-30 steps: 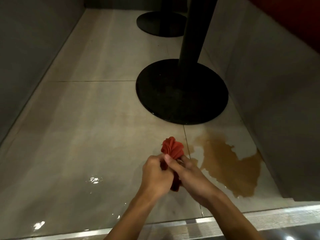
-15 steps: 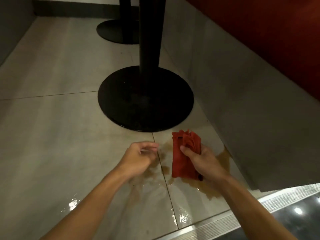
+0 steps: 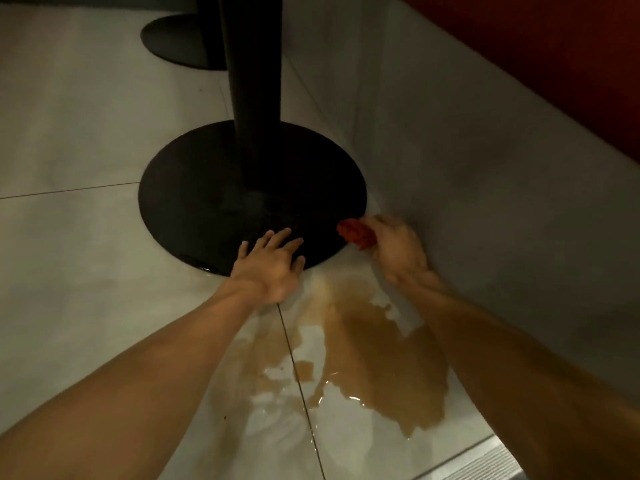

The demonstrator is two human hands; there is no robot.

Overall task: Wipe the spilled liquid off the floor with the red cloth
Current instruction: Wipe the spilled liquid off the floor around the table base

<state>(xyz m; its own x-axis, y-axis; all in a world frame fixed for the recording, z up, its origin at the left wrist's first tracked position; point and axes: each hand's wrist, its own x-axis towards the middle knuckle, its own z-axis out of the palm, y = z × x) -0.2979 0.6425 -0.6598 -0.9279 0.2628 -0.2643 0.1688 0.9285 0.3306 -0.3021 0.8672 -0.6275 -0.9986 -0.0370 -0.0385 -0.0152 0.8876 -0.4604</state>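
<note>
My right hand (image 3: 398, 249) grips the red cloth (image 3: 356, 234), which is bunched into a crumpled wad at the edge of the round black table base (image 3: 214, 188), near the grey wall (image 3: 485, 202). My left hand (image 3: 273, 266) lies flat on the base rim, fingers spread and relaxed. The brown spill (image 3: 374, 355) spreads over the floor (image 3: 86, 254) between my forearms.

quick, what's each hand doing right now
Left hand: open, fingers spread on the black table base.
Right hand: holding the red cloth.
</note>
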